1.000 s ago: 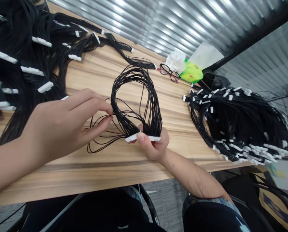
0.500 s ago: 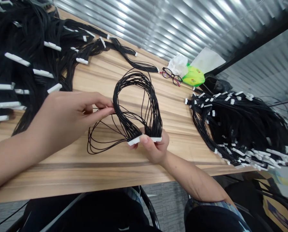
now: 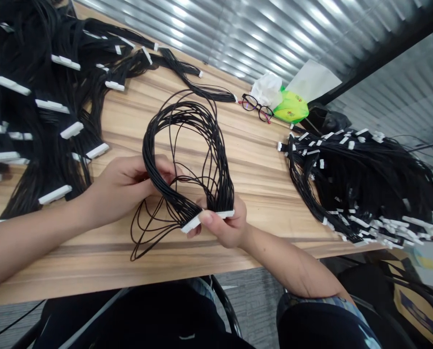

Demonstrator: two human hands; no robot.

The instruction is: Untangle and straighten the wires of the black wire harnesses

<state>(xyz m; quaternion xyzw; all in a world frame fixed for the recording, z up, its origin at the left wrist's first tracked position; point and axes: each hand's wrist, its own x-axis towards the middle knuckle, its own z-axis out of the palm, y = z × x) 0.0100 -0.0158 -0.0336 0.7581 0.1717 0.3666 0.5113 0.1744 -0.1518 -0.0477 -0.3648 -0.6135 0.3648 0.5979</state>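
A loop of thin black wires (image 3: pixel 187 114) stands up from my hands, its ends gathered in white multi-pin connectors (image 3: pixel 192 223). My right hand (image 3: pixel 224 227) is shut on the connectors, with the thumb pressed on their near side. A second white connector strip (image 3: pixel 225 214) lies end to end with the first. My left hand (image 3: pixel 125 186) curls around the left side of the wire bundle. Some looser strands (image 3: pixel 144 237) droop below the loop over the wooden table (image 3: pixel 245 165).
Large piles of black wire harnesses with white connectors lie at left (image 3: pixel 45 82) and right (image 3: pixel 358 189). Glasses (image 3: pixel 255 107), a green packet (image 3: pixel 291 109) and white tissue (image 3: pixel 267 89) sit at the far edge, before a corrugated metal wall (image 3: pixel 238 34).
My left hand has dropped lower and now wraps the bundle instead of pinching it. The loop has widened toward the left, and the connectors have tilted slightly.
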